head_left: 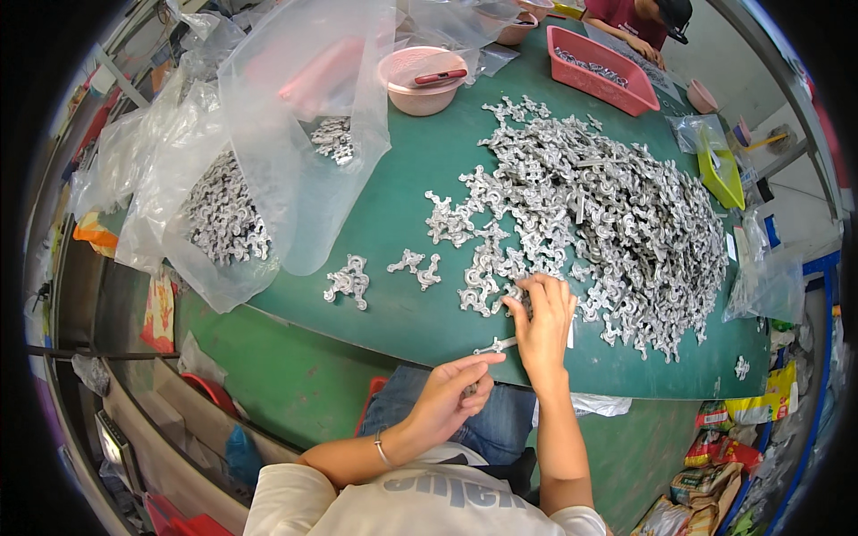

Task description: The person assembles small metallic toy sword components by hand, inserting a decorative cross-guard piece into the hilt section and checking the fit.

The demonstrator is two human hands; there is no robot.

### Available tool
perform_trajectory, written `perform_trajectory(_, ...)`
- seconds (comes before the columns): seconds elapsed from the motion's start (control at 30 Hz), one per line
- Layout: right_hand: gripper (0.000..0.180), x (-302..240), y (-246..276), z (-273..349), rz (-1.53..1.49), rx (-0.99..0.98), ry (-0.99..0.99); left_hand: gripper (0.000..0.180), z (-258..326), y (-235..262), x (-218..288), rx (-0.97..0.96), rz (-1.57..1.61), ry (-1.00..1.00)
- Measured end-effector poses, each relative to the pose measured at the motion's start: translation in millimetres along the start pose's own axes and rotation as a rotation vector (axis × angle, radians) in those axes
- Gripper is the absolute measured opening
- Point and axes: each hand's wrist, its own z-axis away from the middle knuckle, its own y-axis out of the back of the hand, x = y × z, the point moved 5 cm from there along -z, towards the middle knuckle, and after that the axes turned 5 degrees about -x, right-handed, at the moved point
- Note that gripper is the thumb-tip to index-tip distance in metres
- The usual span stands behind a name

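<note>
1. The small metal casting (497, 345) sits pinched at the tips of the left hand (450, 393), held just off the near edge of the green counter (393, 304); it looks stiff, hard and light for its size, likely with rough edges.
2. Best hold, I'd say, is across its narrow stem (the curly ends would snag).
3. Left fingers (478, 362) are closed together on that piece, wrist bent, forearm coming up from below.
4. The right hand (542, 322) reaches forward, fingers curled down onto the near fringe of the big heap of castings (617, 214); whether they're clamped on one, I cannot tell.
5. Further out: clear bags of castings (223, 214), a pink bowl (418, 80), a pink tray (601, 71).
</note>
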Motion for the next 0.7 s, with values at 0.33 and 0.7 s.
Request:
perform_trajectory(0.33, 0.029, -1, 21, 36, -1.228, -0.037, -0.160, 0.033, -8, -3, 20, -0.084, -0.158, -0.231)
perform_trajectory(0.7, 0.026, -22, 47, 57, -1.193, 0.022, -0.171, 0.024, 12, -36, 41, -0.023, -0.666, -0.345)
